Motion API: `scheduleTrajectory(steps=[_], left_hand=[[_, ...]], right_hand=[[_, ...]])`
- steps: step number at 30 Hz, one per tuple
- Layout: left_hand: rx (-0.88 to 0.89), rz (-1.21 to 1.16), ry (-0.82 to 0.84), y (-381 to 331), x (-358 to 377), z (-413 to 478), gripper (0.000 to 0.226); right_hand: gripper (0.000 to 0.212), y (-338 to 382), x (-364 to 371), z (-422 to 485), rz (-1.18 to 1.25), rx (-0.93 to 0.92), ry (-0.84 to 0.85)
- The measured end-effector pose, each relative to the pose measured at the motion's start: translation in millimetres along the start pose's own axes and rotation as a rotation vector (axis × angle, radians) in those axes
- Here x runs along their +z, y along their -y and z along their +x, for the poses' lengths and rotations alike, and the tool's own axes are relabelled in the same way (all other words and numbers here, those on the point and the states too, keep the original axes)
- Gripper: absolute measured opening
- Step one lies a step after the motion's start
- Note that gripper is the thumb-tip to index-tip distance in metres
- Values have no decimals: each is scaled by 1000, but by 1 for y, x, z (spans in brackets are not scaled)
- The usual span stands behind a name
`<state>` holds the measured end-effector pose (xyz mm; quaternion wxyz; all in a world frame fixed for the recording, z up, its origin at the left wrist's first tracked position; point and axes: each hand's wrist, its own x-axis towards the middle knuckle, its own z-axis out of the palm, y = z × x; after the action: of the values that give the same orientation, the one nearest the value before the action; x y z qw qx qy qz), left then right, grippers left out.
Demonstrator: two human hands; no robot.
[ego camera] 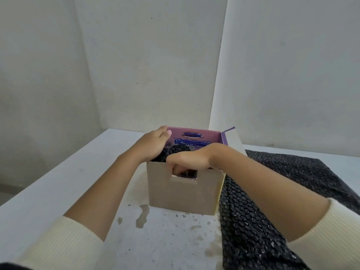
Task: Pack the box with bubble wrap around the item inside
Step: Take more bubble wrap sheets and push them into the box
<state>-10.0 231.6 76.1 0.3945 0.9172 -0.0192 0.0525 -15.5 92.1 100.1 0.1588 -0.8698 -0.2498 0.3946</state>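
A small cardboard box (183, 193) stands open on the white table, its inside printed purple. Black bubble wrap (175, 151) fills the top of the box. My left hand (153, 143) reaches in at the box's far left corner, fingers curled down into the wrap. My right hand (192, 158) lies over the near wall with its fingers tucked inside; fingertips show through the handle cut-out in the front wall. The item inside is hidden.
A large sheet of black bubble wrap (272, 201) lies on the table to the right of the box. The table (97, 172) is stained near the front. White walls close in behind and to the right.
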Motion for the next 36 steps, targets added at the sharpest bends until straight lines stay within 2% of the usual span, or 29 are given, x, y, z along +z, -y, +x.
scheduleTrajectory(steps=[2,3,4,6,7,8,11,14,20,23,24,26,28,29,31,32,34,36], left_hand=[[-3,-35,-15,2,0,0,52],[-6,-54,-24,2,0,0,52],[-8,-72,-30,3,0,0,52],[-9,-87,-39,4,0,0,51],[-13,-85,-43,4,0,0,51],[-17,-85,-48,4,0,0,50],[-15,-96,-61,3,1,1,47],[-10,-72,-50,3,2,0,47],[-11,-34,-45,2,2,-1,48],[-28,-33,-37,0,1,-2,48],[-33,-36,-39,-1,1,-3,48],[-37,-35,-43,-2,1,-5,48],[-34,-15,-39,-5,1,-7,47],[-30,-1,-39,-6,1,-8,46],[-20,16,-40,-8,1,-9,45],[-16,16,-41,-7,1,-8,44],[-18,14,-40,-6,1,-7,45],[-41,15,-35,-5,1,-6,47]], right_hand=[[50,-1,-2,-1,5,22,74],[46,0,-6,-3,-36,18,49],[40,0,-11,-4,-64,-7,-30],[29,-3,-25,-15,-69,-180,-309],[30,-8,-33,-21,-65,-289,-431],[36,-14,-37,-22,-112,-371,-479],[48,-22,-28,-1,-407,-420,-371],[53,-23,-22,19,-609,-310,-290],[52,-4,-16,27,-751,-70,-170],[49,-6,-11,26,-669,-92,-153],[47,-8,-11,22,-619,-156,-179],[39,-11,-18,6,-468,-299,-347],[16,-16,-35,-18,-398,-282,-506],[10,-19,-42,-31,-462,-214,-537],[25,-23,-45,-54,-646,-38,-468],[25,-25,-42,-59,-692,18,-401],[19,-32,-30,-56,-752,54,-323],[23,-33,-23,-52,-838,83,-289]])
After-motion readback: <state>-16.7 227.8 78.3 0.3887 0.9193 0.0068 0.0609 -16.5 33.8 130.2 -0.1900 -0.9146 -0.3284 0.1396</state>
